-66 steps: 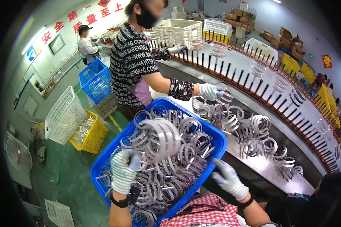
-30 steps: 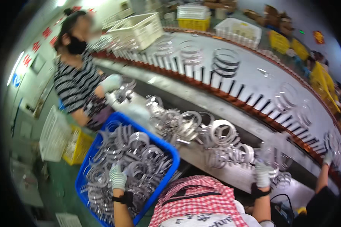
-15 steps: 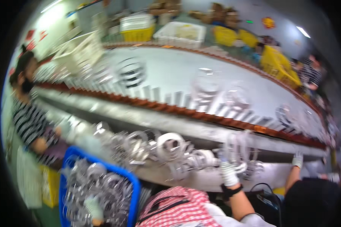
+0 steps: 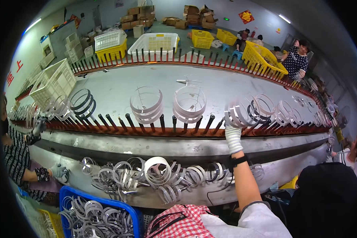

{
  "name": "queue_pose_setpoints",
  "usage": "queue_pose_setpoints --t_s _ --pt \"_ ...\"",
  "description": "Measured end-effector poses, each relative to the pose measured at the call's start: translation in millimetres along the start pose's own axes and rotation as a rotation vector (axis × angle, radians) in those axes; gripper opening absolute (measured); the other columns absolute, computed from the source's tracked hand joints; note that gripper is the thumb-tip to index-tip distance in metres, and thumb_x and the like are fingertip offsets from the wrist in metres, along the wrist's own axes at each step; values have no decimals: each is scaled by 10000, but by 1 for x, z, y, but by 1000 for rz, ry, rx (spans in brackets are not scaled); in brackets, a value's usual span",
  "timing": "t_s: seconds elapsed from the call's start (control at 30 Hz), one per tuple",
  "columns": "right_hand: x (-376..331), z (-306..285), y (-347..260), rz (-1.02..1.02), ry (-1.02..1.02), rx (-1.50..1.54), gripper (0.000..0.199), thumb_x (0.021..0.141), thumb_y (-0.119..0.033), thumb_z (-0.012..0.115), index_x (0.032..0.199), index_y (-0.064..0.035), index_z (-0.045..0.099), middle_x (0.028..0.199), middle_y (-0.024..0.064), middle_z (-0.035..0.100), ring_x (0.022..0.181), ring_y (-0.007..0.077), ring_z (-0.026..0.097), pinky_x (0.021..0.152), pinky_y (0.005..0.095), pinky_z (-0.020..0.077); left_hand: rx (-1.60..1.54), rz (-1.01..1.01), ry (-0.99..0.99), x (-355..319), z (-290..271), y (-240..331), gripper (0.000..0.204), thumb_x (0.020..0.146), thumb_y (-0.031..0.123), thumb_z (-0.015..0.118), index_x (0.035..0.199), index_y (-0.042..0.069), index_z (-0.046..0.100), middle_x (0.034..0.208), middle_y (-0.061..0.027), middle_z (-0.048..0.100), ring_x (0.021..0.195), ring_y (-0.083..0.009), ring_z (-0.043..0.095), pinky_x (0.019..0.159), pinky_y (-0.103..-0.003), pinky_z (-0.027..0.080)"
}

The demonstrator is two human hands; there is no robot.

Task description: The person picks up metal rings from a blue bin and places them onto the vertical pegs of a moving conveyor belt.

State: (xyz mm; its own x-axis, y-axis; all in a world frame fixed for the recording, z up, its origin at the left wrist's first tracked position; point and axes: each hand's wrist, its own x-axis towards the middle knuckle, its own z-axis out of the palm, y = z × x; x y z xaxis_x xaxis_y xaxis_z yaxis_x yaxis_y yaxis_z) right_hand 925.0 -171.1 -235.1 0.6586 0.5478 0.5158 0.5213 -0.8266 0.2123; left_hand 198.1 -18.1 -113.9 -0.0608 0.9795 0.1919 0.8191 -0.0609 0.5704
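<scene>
- Surface: a grey metal tabletop (image 4: 222,193) curves across the lower middle of the frame, with a heap of loose ring frames (image 4: 158,171) on its left and central part.
- Beyond it run a metal ledge (image 4: 146,147) and a red-brown rail (image 4: 178,131) set with upright black-topped pegs (image 4: 161,123); the rail curves round a broad pale surface (image 4: 119,79).
- Hands: the right hand (image 4: 233,139), in a striped glove, has its fingers closed on a blurred banded ring frame (image 4: 238,114) at the pegs, right of centre. The left hand is out of view, so I cannot tell its state.
- Room: cardboard boxes (image 4: 192,18) stand along the back wall at upper centre, above a yellow basket (image 4: 202,39) and a white crate (image 4: 152,45).
- Edges: a blue basket (image 4: 135,222) full of ring frames sits at lower left, just beside the tabletop's near edge. A co-worker's gloved hand (image 4: 58,171) rests near its left end; a person in black (image 4: 325,198) fills the lower right.
- Open room: bare metal shows between the heap and the near edge; two mounted ring frames (image 4: 189,104) at centre stand apart, with pegs between them, and the held one is close to its right-hand neighbours.
</scene>
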Motion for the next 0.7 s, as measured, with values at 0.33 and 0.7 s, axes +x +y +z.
queue_pose_setpoints --t_s 0.33,0.7 --pt "14 45 -47 -251 -35 465 307 823 -276 474 889 -18 628 872 220 628 841 393 589 738 455 467 -438 31 19 24 19 52 154 760 53 586 907 10 572 858 -52 555 766 -141 509 705 -273 422" --pt "-90 -216 -163 -797 -856 1325 544 771 -212 593 1268 -61 431 1171 185 519 1126 330 471 938 395 367 -651 78 -652 6 83 164 110 738 46 643 841 20 612 833 -44 591 760 -115 542 699 -253 426"
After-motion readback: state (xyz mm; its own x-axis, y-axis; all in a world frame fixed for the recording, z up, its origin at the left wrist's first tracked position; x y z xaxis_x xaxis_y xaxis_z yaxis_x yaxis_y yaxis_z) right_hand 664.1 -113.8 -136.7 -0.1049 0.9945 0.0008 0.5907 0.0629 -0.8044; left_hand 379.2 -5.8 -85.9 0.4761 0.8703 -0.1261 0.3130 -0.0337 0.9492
